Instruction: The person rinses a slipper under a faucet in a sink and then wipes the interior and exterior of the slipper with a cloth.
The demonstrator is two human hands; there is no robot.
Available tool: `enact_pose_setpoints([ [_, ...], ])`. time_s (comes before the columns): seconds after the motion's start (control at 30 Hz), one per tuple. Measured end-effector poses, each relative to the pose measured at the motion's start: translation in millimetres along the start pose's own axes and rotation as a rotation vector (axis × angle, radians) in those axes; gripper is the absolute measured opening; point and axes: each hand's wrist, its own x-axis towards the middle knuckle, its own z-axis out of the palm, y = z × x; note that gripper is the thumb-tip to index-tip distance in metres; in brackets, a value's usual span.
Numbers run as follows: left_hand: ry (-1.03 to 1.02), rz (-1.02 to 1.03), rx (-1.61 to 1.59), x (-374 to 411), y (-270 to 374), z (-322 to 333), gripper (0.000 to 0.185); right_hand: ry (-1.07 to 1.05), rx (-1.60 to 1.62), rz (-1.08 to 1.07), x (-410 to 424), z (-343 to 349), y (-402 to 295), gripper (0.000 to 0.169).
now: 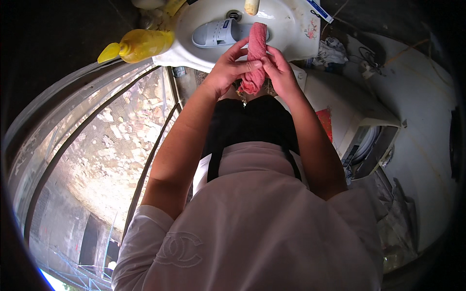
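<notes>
A pink cloth (257, 43), rolled or folded into a long bundle, is held between both hands in front of the washbasin. My left hand (233, 67) grips it from the left, its thumb across the front. From the right, my right hand (278, 69) pinches the same cloth with thumb and fingers. The cloth's lower end looks frayed. Beyond the hands, a light blue slide sandal (214, 33) lies in the white washbasin (189, 49), partly hidden behind the cloth. The basin's drain (233, 15) shows just above the sandal.
A yellow bottle (145, 44) lies or leans at the basin's left rim. A beige spout-like piece (251, 6) juts over the basin. On its right rim rests a blue and white toothpaste-like packet (320, 11). A washing machine (349, 120) stands at right, a window (120, 134) at left.
</notes>
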Motion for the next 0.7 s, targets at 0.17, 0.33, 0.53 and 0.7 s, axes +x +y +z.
enact_pose_setpoints([
  [0.17,-0.011,0.073,0.373,1.9,-2.6,-5.2,0.087,0.030,-0.194,-0.016,1.7,7.4,-16.5,0.057],
  [0.33,0.182,0.134,0.875,-6.1,8.7,25.7,0.082,0.213,-0.305,-0.069,15.3,7.7,-10.0,0.064],
  [0.53,0.035,-0.003,0.266,1.5,2.9,-2.4,0.064,0.089,0.118,0.059,18.8,-13.3,-16.8,0.049],
  [0.7,0.018,-0.004,-0.005,1.6,5.1,-5.9,0.066,0.209,0.413,0.206,15.7,-3.5,-26.0,0.038],
])
